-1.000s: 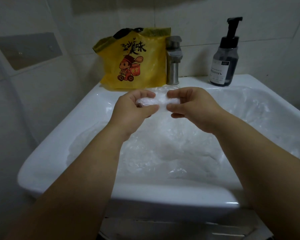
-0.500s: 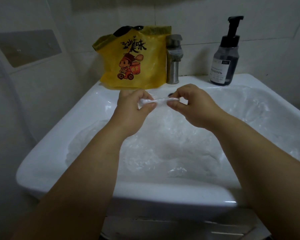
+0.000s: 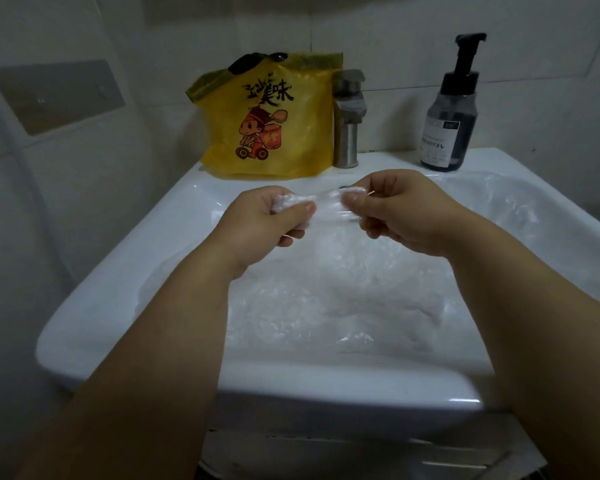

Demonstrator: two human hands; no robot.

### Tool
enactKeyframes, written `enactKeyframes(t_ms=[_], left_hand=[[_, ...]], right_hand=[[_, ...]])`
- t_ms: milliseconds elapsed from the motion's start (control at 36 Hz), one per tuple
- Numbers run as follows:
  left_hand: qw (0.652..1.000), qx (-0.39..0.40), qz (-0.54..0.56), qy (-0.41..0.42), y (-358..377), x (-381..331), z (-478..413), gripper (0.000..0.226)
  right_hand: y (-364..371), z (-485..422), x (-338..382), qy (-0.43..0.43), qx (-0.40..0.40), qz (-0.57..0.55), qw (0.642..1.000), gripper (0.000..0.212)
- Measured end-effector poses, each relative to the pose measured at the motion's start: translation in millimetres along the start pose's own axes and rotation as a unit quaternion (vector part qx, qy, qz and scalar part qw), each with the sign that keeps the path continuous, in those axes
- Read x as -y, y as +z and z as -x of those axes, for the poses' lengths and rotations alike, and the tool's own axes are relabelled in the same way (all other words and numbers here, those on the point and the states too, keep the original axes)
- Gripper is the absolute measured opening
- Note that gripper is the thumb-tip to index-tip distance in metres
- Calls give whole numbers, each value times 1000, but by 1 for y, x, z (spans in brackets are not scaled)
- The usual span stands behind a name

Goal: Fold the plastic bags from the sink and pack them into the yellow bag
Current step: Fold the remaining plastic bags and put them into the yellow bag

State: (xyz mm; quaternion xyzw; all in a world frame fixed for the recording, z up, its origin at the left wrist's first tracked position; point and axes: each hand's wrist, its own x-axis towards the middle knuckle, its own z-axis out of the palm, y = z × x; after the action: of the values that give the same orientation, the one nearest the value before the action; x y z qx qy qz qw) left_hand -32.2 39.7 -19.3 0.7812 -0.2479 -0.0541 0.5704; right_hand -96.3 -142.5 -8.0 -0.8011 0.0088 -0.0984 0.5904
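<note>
Dimly lit: white sink [image 3: 326, 386], tiled wall [image 3: 395, 36] behind.

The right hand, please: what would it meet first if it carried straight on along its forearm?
Probably the yellow bag on the back ledge of the sink. The line of the right hand runs there, though depth is unclear.

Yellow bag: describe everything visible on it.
The yellow bag is thin, crinkled, slightly see-through plastic, printed with black characters above a red cartoon figure on a wheeled cart. At its top sits something dark that I can't identify. It stands upright on the back ledge of the sink at the tiled wall, immediately left of the metal tap; whether they touch is unclear. The left hand and right hand hold a clear plastic bag in front, apart from it.
</note>
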Motion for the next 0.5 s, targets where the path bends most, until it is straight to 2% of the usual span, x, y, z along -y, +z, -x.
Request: enactKeyframes(t_ms=[194,500], left_hand=[[992,54,93,-73,-1,-4,2,6],[971,84,206,-87,-4,-10,4,17]], right_hand=[[-3,-2,0,41,30,-67,996,8],[-4,-3,1,58,39,-132,989,17]])
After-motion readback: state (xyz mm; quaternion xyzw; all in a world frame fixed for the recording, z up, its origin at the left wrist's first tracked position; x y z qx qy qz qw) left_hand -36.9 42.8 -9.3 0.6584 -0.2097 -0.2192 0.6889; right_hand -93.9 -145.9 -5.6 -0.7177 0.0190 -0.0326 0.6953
